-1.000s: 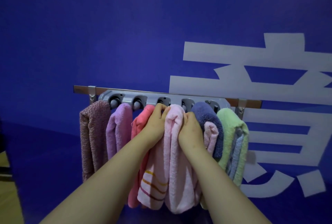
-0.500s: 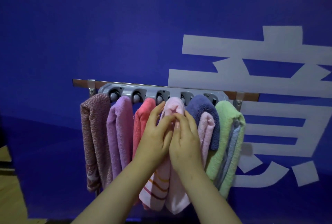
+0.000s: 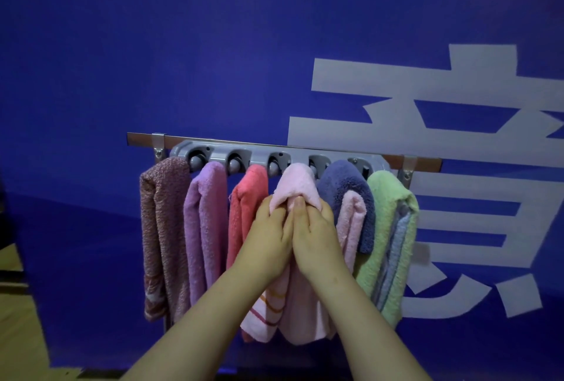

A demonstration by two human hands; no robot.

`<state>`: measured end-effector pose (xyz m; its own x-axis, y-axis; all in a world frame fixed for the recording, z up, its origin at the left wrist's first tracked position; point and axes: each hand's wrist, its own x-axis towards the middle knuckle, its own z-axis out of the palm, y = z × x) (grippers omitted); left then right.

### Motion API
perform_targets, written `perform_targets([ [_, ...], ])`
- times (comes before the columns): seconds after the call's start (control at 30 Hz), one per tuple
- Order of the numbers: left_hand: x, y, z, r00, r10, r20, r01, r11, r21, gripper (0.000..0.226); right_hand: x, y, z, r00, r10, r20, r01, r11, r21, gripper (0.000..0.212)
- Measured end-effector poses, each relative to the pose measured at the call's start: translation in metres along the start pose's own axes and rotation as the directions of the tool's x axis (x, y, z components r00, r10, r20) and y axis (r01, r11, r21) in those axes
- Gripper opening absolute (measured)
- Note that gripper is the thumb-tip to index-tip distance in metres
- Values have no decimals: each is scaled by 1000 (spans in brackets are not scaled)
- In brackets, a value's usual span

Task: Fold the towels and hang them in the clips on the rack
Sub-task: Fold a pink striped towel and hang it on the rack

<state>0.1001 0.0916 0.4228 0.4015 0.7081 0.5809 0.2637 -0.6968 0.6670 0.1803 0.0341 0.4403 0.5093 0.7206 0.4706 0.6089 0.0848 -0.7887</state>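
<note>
Hanging fourth of six on rack (image 3: 262,153): pink towel (image 3: 296,179), top fold at its clip, close between red towel (image 3: 247,197) and blue towel (image 3: 341,185). Left hand (image 3: 268,238) and right hand (image 3: 319,235) touching, fingers curled into its fold. Wall (image 3: 183,45) above rack.

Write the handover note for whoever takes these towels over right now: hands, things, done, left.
Left hand: fingers grip the pale pink towel just under its top fold.
Right hand: grips the same towel, touching the left hand.
Things: brown towel, purple towel, coral towel, navy towel and green towel hang folded along the rack; the pale pink one hangs between coral and navy.
Done: six towels are up.
Left: check the pink one is seated in its clip, which its fold hides, then let go.
</note>
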Motion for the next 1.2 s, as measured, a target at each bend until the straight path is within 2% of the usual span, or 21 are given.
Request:
perform_targets([
  [0.07,-1,-3,1,999,-32,25,34,998,-60,45,3,6,-1,998,32,57,-28,997,-68,54],
  [0.13,0,-5,-1,987,-156,43,160,983,-89,52,4,17,-5,994,40,100,-15,971,-240,73],
  [0.17,-1,-8,-4,980,-195,36,197,977,-83,57,5,22,-8,996,38,76,-14,957,-289,79],
  [0.23,-1,-12,-11,972,-231,46,231,973,-9,69,4,30,-13,999,46,-25,-51,963,-263,73],
  [0.27,-2,-12,-14,967,-249,45,251,967,-40,68,2,33,-13,997,55,-47,-63,976,-209,66],
  [0.33,-3,-18,-14,971,-233,61,236,969,-68,63,-4,38,-11,994,107,32,-103,989,-103,53],
  [0.4,-7,-26,-8,974,-193,119,205,975,-90,69,-9,46,-7,971,193,141,-198,980,21,52],
  [0.47,-14,-32,-5,968,-193,164,213,970,-116,73,-11,56,-4,952,253,173,-273,956,108,52],
  [0.53,-18,-36,-4,952,-243,186,264,960,-96,67,-12,66,-2,943,273,192,-290,955,66,48],
  [0.6,-20,-41,-7,941,-275,198,282,959,-4,58,-13,77,-2,947,281,156,-278,960,-41,44],
  [0.67,-19,-48,-12,952,-267,153,243,957,156,45,-14,83,-3,963,266,49,-252,947,-199,43],
  [0.7,-18,-54,-16,972,-222,81,200,956,213,37,-14,84,-3,965,262,0,-253,933,-257,41],
  [0.77,-19,-63,-23,989,-146,-21,146,952,270,22,-16,83,-3,967,243,-71,-252,903,-348,37],
  [0.9,-27,-72,-31,998,-14,-59,34,931,364,26,-20,83,0,972,167,-168,-225,872,-434,36],
  [1.03,-28,-78,-28,992,124,23,-123,908,400,38,-22,94,-2,973,93,-210,-168,913,-373,35],
  [1.13,-29,-65,-26,983,-105,150,70,972,224,27,-26,105,-5,993,25,-117,-76,888,-454,33],
  [1.2,-25,-70,-25,978,-26,207,-25,971,240,24,-26,111,-8,997,73,-20,-73,839,-539,34],
])
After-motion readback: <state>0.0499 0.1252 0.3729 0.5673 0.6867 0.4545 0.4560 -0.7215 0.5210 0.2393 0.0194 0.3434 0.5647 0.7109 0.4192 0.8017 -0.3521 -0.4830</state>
